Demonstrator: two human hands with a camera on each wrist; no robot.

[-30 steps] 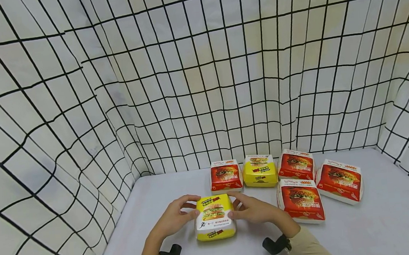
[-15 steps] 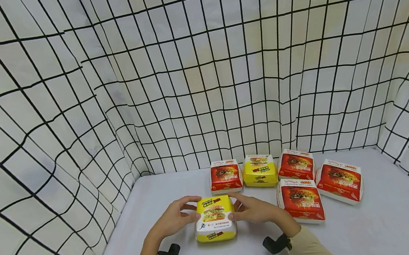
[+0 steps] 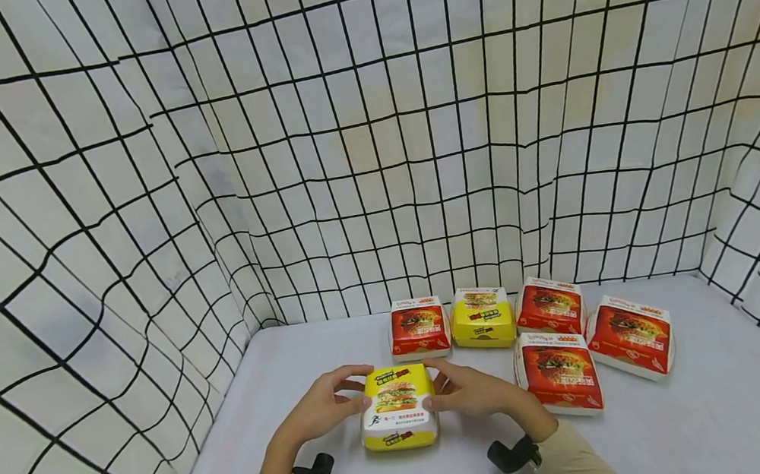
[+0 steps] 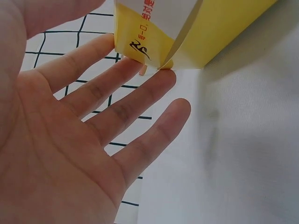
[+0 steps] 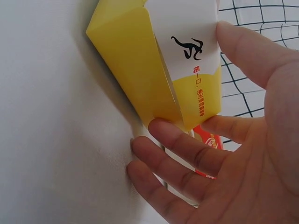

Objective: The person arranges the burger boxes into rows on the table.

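Note:
A yellow and white burger box (image 3: 397, 411) with a printed burger lies on the white table, closed, between the two hands. The left hand (image 3: 324, 406) holds its left side, thumb near the front and index finger at the far corner. Across from it, the right hand (image 3: 471, 387) grips the right side in the same way. In the left wrist view several fingertips meet the corner of the box (image 4: 175, 28), while the little finger (image 4: 156, 140) stays off it. The right wrist view has the thumb (image 5: 243, 49) on the box's edge and fingertips (image 5: 163, 128) at its corner.
Behind and to the right stand several red burger boxes (image 3: 559, 372) and another yellow burger box (image 3: 483, 318). A white wall covered by black netting (image 3: 413, 150) surrounds the table (image 3: 281, 353) at the back and sides.
The yellow burger box has shifted very slightly toward the person, with both hands still on it. The boxes behind have stayed where they were.

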